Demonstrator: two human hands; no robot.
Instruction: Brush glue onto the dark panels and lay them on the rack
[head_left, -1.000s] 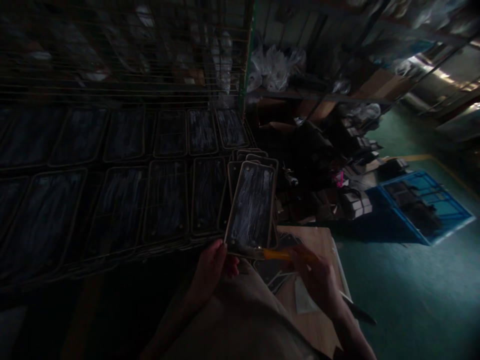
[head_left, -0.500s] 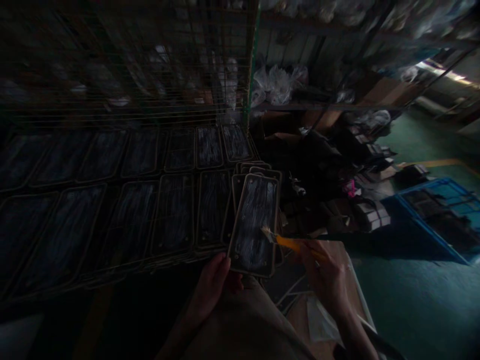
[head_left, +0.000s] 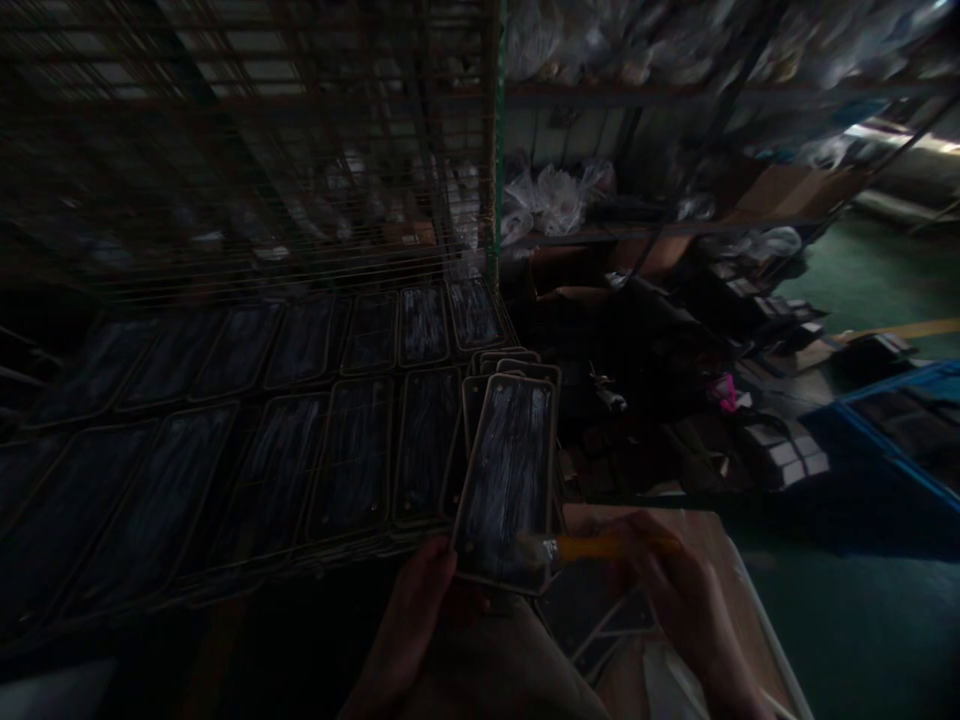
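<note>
A dark rectangular panel (head_left: 508, 470) with rounded corners and a pale rim lies tilted on top of several similar panels. Whitish streaks cover most of its face. My left hand (head_left: 427, 590) grips its lower left corner, the thumb at the edge and the fingers partly hidden below. In my right hand (head_left: 667, 575) is a paintbrush (head_left: 592, 546) with a yellow handle, its fingers closed round the handle. The bristles touch the panel's lower part, near its right side.
Rows of streaked dark panels (head_left: 352, 450) lie on a wire rack (head_left: 495, 170) to the left. Below my right hand stands a wooden board or table (head_left: 720, 560). Shelves with plastic bags (head_left: 559, 195) are behind, and a blue crate (head_left: 885, 430) sits at right.
The brush has moved down the panel, from right of its middle to near its bottom edge. My left hand still holds the corner. The whole view has shifted slightly.
</note>
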